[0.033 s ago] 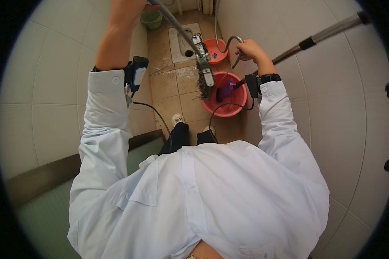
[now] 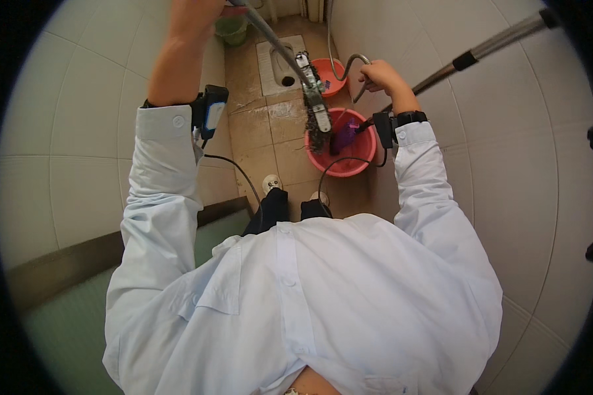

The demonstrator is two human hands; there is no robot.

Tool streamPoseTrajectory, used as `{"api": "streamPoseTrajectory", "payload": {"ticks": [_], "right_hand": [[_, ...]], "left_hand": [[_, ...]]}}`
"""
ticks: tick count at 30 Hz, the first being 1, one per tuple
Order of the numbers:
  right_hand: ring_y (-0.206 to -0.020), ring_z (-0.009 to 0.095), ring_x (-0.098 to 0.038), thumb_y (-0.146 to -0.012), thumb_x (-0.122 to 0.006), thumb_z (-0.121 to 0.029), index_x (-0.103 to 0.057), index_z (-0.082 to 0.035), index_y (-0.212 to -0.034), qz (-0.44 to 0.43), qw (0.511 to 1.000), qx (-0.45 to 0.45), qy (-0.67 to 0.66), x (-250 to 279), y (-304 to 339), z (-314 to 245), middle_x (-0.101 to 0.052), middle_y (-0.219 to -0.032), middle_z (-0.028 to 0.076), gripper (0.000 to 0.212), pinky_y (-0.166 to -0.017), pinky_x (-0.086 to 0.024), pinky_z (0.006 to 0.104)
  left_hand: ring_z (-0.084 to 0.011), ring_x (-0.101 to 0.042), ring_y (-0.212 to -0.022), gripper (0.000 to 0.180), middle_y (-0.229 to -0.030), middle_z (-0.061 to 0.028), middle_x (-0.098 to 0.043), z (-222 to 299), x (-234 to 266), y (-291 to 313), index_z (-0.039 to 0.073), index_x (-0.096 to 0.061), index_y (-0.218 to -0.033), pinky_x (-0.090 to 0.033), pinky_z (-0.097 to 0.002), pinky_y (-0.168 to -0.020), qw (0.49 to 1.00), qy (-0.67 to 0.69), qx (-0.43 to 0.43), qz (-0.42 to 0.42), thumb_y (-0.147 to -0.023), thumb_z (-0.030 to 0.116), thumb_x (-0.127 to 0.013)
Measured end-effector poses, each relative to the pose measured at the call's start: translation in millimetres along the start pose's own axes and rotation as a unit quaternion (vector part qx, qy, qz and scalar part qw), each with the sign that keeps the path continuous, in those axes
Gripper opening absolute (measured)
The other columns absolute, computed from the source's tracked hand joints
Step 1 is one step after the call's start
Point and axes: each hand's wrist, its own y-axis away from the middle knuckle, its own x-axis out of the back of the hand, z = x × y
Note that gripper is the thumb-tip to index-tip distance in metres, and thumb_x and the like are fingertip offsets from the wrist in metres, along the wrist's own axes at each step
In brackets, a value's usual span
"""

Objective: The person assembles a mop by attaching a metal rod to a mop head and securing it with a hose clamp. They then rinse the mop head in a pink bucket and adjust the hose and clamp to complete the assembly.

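My left hand (image 2: 201,13) is wrapped round the grey handle (image 2: 270,34) of a flat mop at the upper left. The mop head (image 2: 317,105), dark and shaggy along a pale plate, hangs tilted over the left rim of the nearer pink basin (image 2: 349,171). A flexible metal shower hose (image 2: 356,59) is in the closed fingers of my right hand (image 2: 381,76), above and behind that basin. Its end points down toward the basin; any nozzle there is hard to make out. Inside the basin lies a purple thing (image 2: 344,137), partly hidden by the mop head.
Another pink basin (image 2: 335,71) stands farther back, beside a squat toilet (image 2: 280,62). A second pole (image 2: 441,76) slants from the right wall toward the nearer basin. A green bucket (image 2: 231,30) is at the far left. Tiled walls stand close on both sides; the floor looks wet.
The mop head has shifted slightly to the right over the basin's rim. Both hands keep their hold and have hardly moved.
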Motion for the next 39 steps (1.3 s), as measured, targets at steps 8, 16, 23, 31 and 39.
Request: {"api": "streamPoseTrajectory", "payload": {"ticks": [8, 16, 23, 31, 39], "right_hand": [[-0.052, 0.016, -0.055, -0.076, -0.053, -0.014, -0.060, 0.003, -0.074, 0.033, 0.999, 0.002, -0.043, 13, 83, 101, -0.058, -0.066, 0.008, 0.018, -0.046, -0.045, 0.0275], [-0.050, 0.015, -0.051, -0.076, -0.055, -0.016, -0.062, 0.002, -0.076, 0.090, 0.994, 0.043, -0.037, 22, 50, 82, -0.055, -0.060, 0.006, 0.019, -0.046, -0.039, 0.0265], [-0.053, 0.020, -0.056, -0.073, -0.057, -0.025, -0.063, 0.002, -0.075, 0.147, 0.983, 0.086, 0.071, 20, 58, 61, -0.060, -0.064, 0.009, 0.028, -0.052, -0.044, 0.0321], [-0.077, 0.037, -0.063, -0.073, -0.053, -0.028, -0.065, 0.003, -0.081, 0.094, 0.993, 0.019, 0.074, 38, 30, 52, -0.063, -0.073, 0.022, 0.035, -0.071, -0.048, 0.0428], [-0.076, 0.038, -0.061, -0.074, -0.053, -0.032, -0.063, 0.004, -0.081, 0.092, 0.992, 0.005, 0.091, 41, 10, 55, -0.063, -0.078, 0.022, 0.038, -0.070, -0.046, 0.0441]], "left_hand": [[-0.0150, -0.060, -0.061, 0.031, -0.070, -0.0084, -0.061, 20, -78, 151, 0.003, -0.055, -0.077, -0.050, -0.0280, -0.046, 0.997, 0.067, 0.032, -0.029, -0.087, 0.032, -0.060], [-0.0137, -0.065, -0.065, 0.033, -0.071, -0.0092, -0.065, -24, -91, 129, 0.000, -0.056, -0.079, -0.052, -0.0246, -0.048, 0.994, 0.066, 0.024, -0.079, -0.084, 0.032, -0.065], [-0.0108, -0.060, -0.057, 0.032, -0.067, -0.0074, -0.065, -68, -108, 131, -0.001, -0.057, -0.075, -0.047, -0.0256, -0.048, 0.992, 0.010, 0.069, -0.103, -0.084, 0.028, -0.066], [-0.0109, -0.062, -0.066, 0.026, -0.071, -0.0059, -0.064, -107, -129, 101, 0.000, -0.057, -0.077, -0.052, -0.0239, -0.057, 0.969, -0.062, 0.075, -0.227, -0.087, 0.024, -0.062], [-0.0223, -0.059, -0.062, 0.029, -0.068, -0.0112, -0.061, -90, -127, 82, 0.001, -0.061, -0.077, -0.046, -0.0317, -0.059, 0.959, -0.075, 0.095, -0.255, -0.081, 0.030, -0.067]]}}
